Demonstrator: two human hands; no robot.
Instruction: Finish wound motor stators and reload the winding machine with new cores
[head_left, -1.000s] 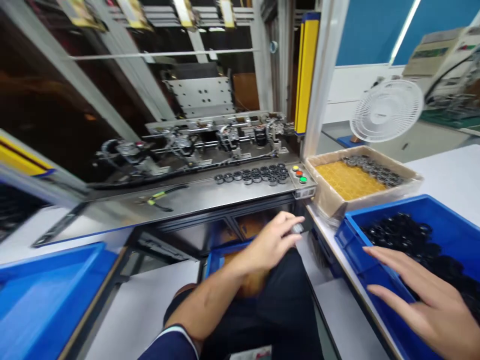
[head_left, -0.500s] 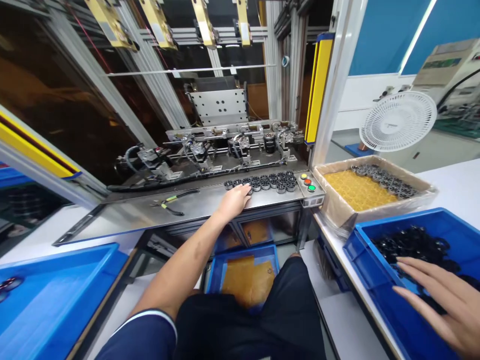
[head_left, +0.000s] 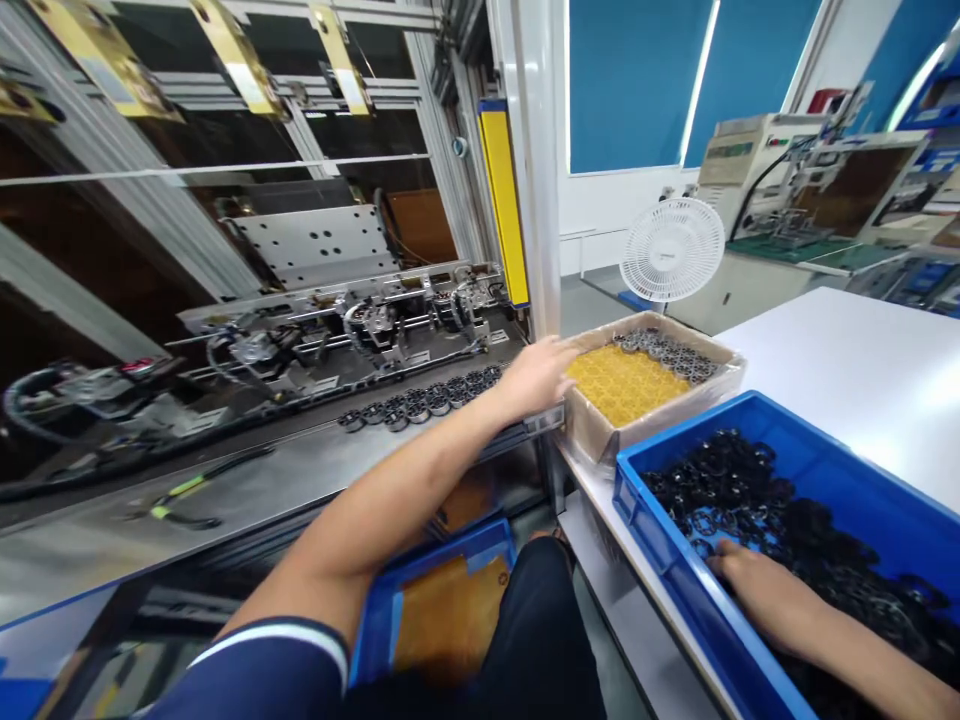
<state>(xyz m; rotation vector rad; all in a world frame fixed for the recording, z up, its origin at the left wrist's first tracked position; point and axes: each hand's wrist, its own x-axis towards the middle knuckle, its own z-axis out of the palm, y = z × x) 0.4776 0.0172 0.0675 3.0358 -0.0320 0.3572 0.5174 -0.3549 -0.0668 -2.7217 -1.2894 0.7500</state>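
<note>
Resting among the loose black parts (head_left: 720, 478) inside the blue bin (head_left: 840, 485), your right hand (head_left: 765, 590) is bending its fingers downward; whether they are pinching one, I cannot tell. Those parts are looking light, stiff and perhaps slick, so fingertips on an outer rim are probably giving the surest hold. Your left hand (head_left: 534, 378) is hanging beside the carton (head_left: 592, 428), its palm turned away and its grip unreadable. Your arm is partly covering the metal ledge (head_left: 300, 462), and the heap is running past the frame's edge, single pieces blurring together.
</note>
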